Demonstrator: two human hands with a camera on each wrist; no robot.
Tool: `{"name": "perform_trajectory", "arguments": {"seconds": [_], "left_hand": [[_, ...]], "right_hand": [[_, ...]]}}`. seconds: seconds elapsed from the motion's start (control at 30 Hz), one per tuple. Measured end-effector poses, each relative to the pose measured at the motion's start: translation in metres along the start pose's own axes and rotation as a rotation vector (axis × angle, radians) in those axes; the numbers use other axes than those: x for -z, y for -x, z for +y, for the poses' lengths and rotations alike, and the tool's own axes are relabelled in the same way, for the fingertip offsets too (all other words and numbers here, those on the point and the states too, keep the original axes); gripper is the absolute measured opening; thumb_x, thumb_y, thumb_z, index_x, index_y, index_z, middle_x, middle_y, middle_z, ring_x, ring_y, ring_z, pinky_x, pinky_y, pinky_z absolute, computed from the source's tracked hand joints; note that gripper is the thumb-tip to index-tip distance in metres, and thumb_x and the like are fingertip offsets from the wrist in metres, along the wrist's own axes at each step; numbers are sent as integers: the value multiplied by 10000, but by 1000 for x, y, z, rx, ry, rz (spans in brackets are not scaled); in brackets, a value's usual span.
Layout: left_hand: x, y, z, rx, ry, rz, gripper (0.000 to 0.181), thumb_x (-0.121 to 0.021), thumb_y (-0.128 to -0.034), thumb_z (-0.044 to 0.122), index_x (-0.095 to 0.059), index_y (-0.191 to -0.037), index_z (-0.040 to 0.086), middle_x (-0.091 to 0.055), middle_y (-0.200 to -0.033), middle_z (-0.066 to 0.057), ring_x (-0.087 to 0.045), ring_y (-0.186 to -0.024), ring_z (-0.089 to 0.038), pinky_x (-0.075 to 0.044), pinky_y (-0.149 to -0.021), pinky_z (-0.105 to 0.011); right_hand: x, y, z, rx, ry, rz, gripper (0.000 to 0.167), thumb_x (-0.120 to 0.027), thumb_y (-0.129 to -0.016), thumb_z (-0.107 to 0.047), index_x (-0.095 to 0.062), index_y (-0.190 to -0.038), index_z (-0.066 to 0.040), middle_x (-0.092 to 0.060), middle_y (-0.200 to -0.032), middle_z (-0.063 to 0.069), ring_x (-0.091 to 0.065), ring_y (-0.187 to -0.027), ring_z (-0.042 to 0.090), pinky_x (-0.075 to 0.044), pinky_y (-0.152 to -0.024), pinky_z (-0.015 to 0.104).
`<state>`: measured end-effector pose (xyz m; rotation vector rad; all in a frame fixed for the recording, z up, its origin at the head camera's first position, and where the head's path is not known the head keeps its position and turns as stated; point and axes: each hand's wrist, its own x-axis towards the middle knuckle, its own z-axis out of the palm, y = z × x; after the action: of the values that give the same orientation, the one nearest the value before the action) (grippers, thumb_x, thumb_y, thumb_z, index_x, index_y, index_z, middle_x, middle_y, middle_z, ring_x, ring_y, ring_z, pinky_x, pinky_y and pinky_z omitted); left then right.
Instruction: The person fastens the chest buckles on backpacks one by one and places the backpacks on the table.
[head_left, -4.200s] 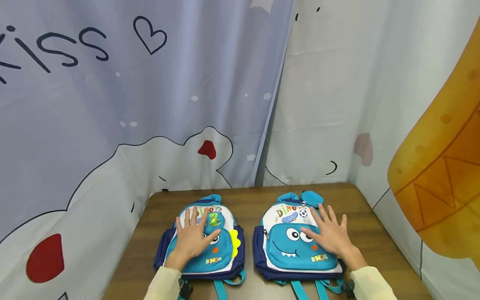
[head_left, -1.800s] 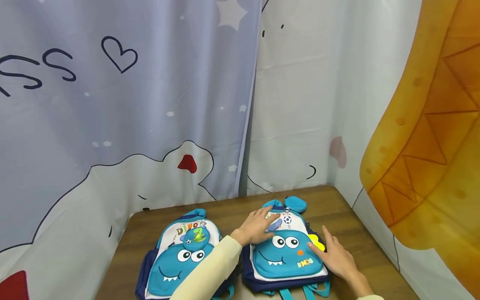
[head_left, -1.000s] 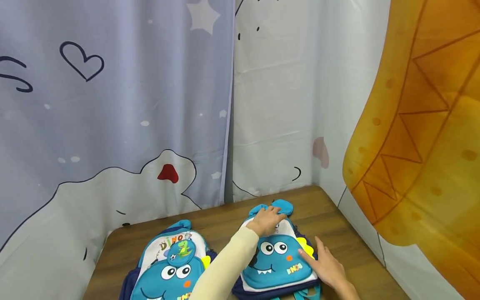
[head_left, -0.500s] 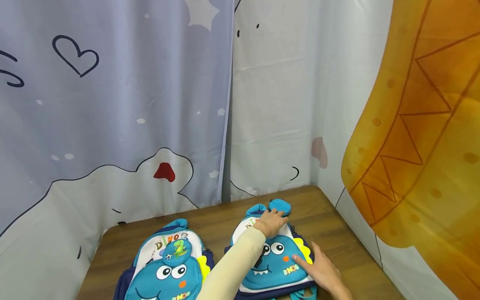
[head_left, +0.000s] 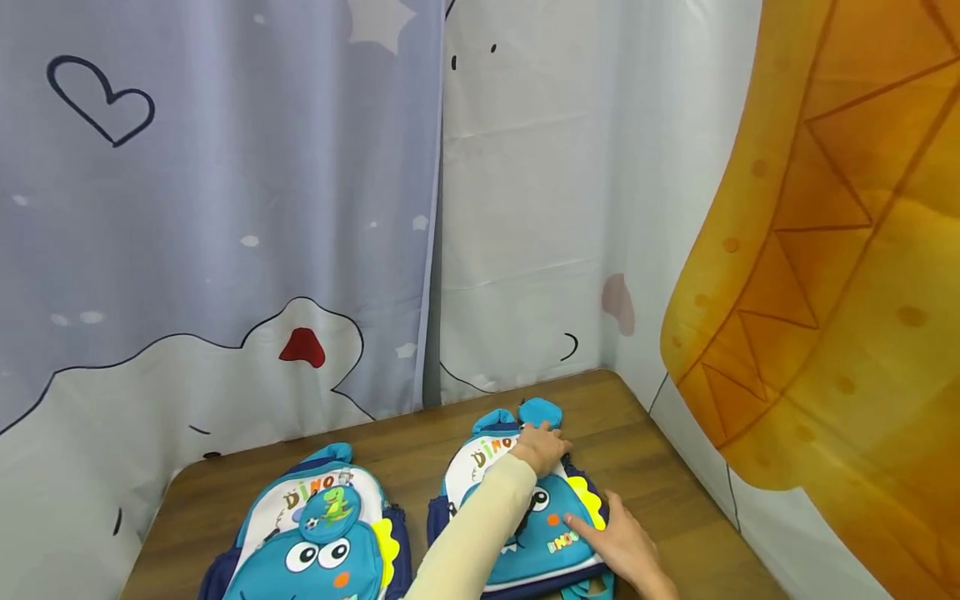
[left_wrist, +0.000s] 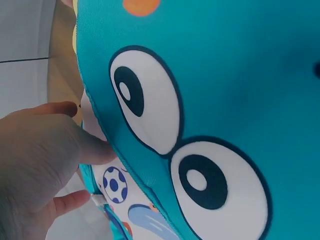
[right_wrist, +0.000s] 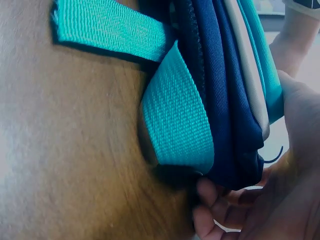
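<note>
Two children's dinosaur backpacks lie face up, side by side: the left backpack (head_left: 311, 575) and the right backpack (head_left: 480, 467). Each has a teal pocket with cartoon eyes and yellow spikes. My left hand (head_left: 542, 450) reaches across the right backpack and holds its upper right edge. In the left wrist view, that hand (left_wrist: 45, 155) has bent fingers at the white panel, near a zipper pull (left_wrist: 98, 199). My right hand (head_left: 624, 542) grips the lower right side, thumb on the pocket. The right wrist view shows its curled fingers (right_wrist: 207, 217) beside the navy side and a teal strap (right_wrist: 180, 112).
The backpacks rest on a brown wooden table (head_left: 637, 467). A small teal pouch (head_left: 540, 412) sits at the right backpack's top. Printed curtains (head_left: 525, 208) hang behind the table and along its right side. My left sleeve (head_left: 472, 533) covers part of the right backpack.
My left hand has gone from the left backpack across to the right one's upper right edge. My right hand has slid down to its lower right side. The head view has turned right.
</note>
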<state>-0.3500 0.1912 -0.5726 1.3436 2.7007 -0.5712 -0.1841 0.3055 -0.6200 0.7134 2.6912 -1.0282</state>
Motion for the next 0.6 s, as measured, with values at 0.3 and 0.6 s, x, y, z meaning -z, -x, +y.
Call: {"name": "perform_trajectory", "arguments": {"seconds": [0.3,0.6], "left_hand": [[9,-11,1,-55,-36,-53,490,-710,-1009,304,-590,-1456,466,-657,-1392,169,-534,-1287,-111,-489,-1051,-343],[6,-24,6,-45,-111,-98,376,-703,-1015,298,-662,-1361,440,-704,-1271,172,-536,-1250,-75,-454,-1079,-311]], "right_hand": [[0,1,0,-67,1,-13,1248,-658,-737,-914,-447,-1464,78,-643,-1277,311,-642,-1071,461,-474,-912,708],[-5,0,1,-30,-168,-1,1082,-771,-803,-726,-472,-1424,108,-669,-1199,247,-650,-1056,379,-521,-911,601]]}}
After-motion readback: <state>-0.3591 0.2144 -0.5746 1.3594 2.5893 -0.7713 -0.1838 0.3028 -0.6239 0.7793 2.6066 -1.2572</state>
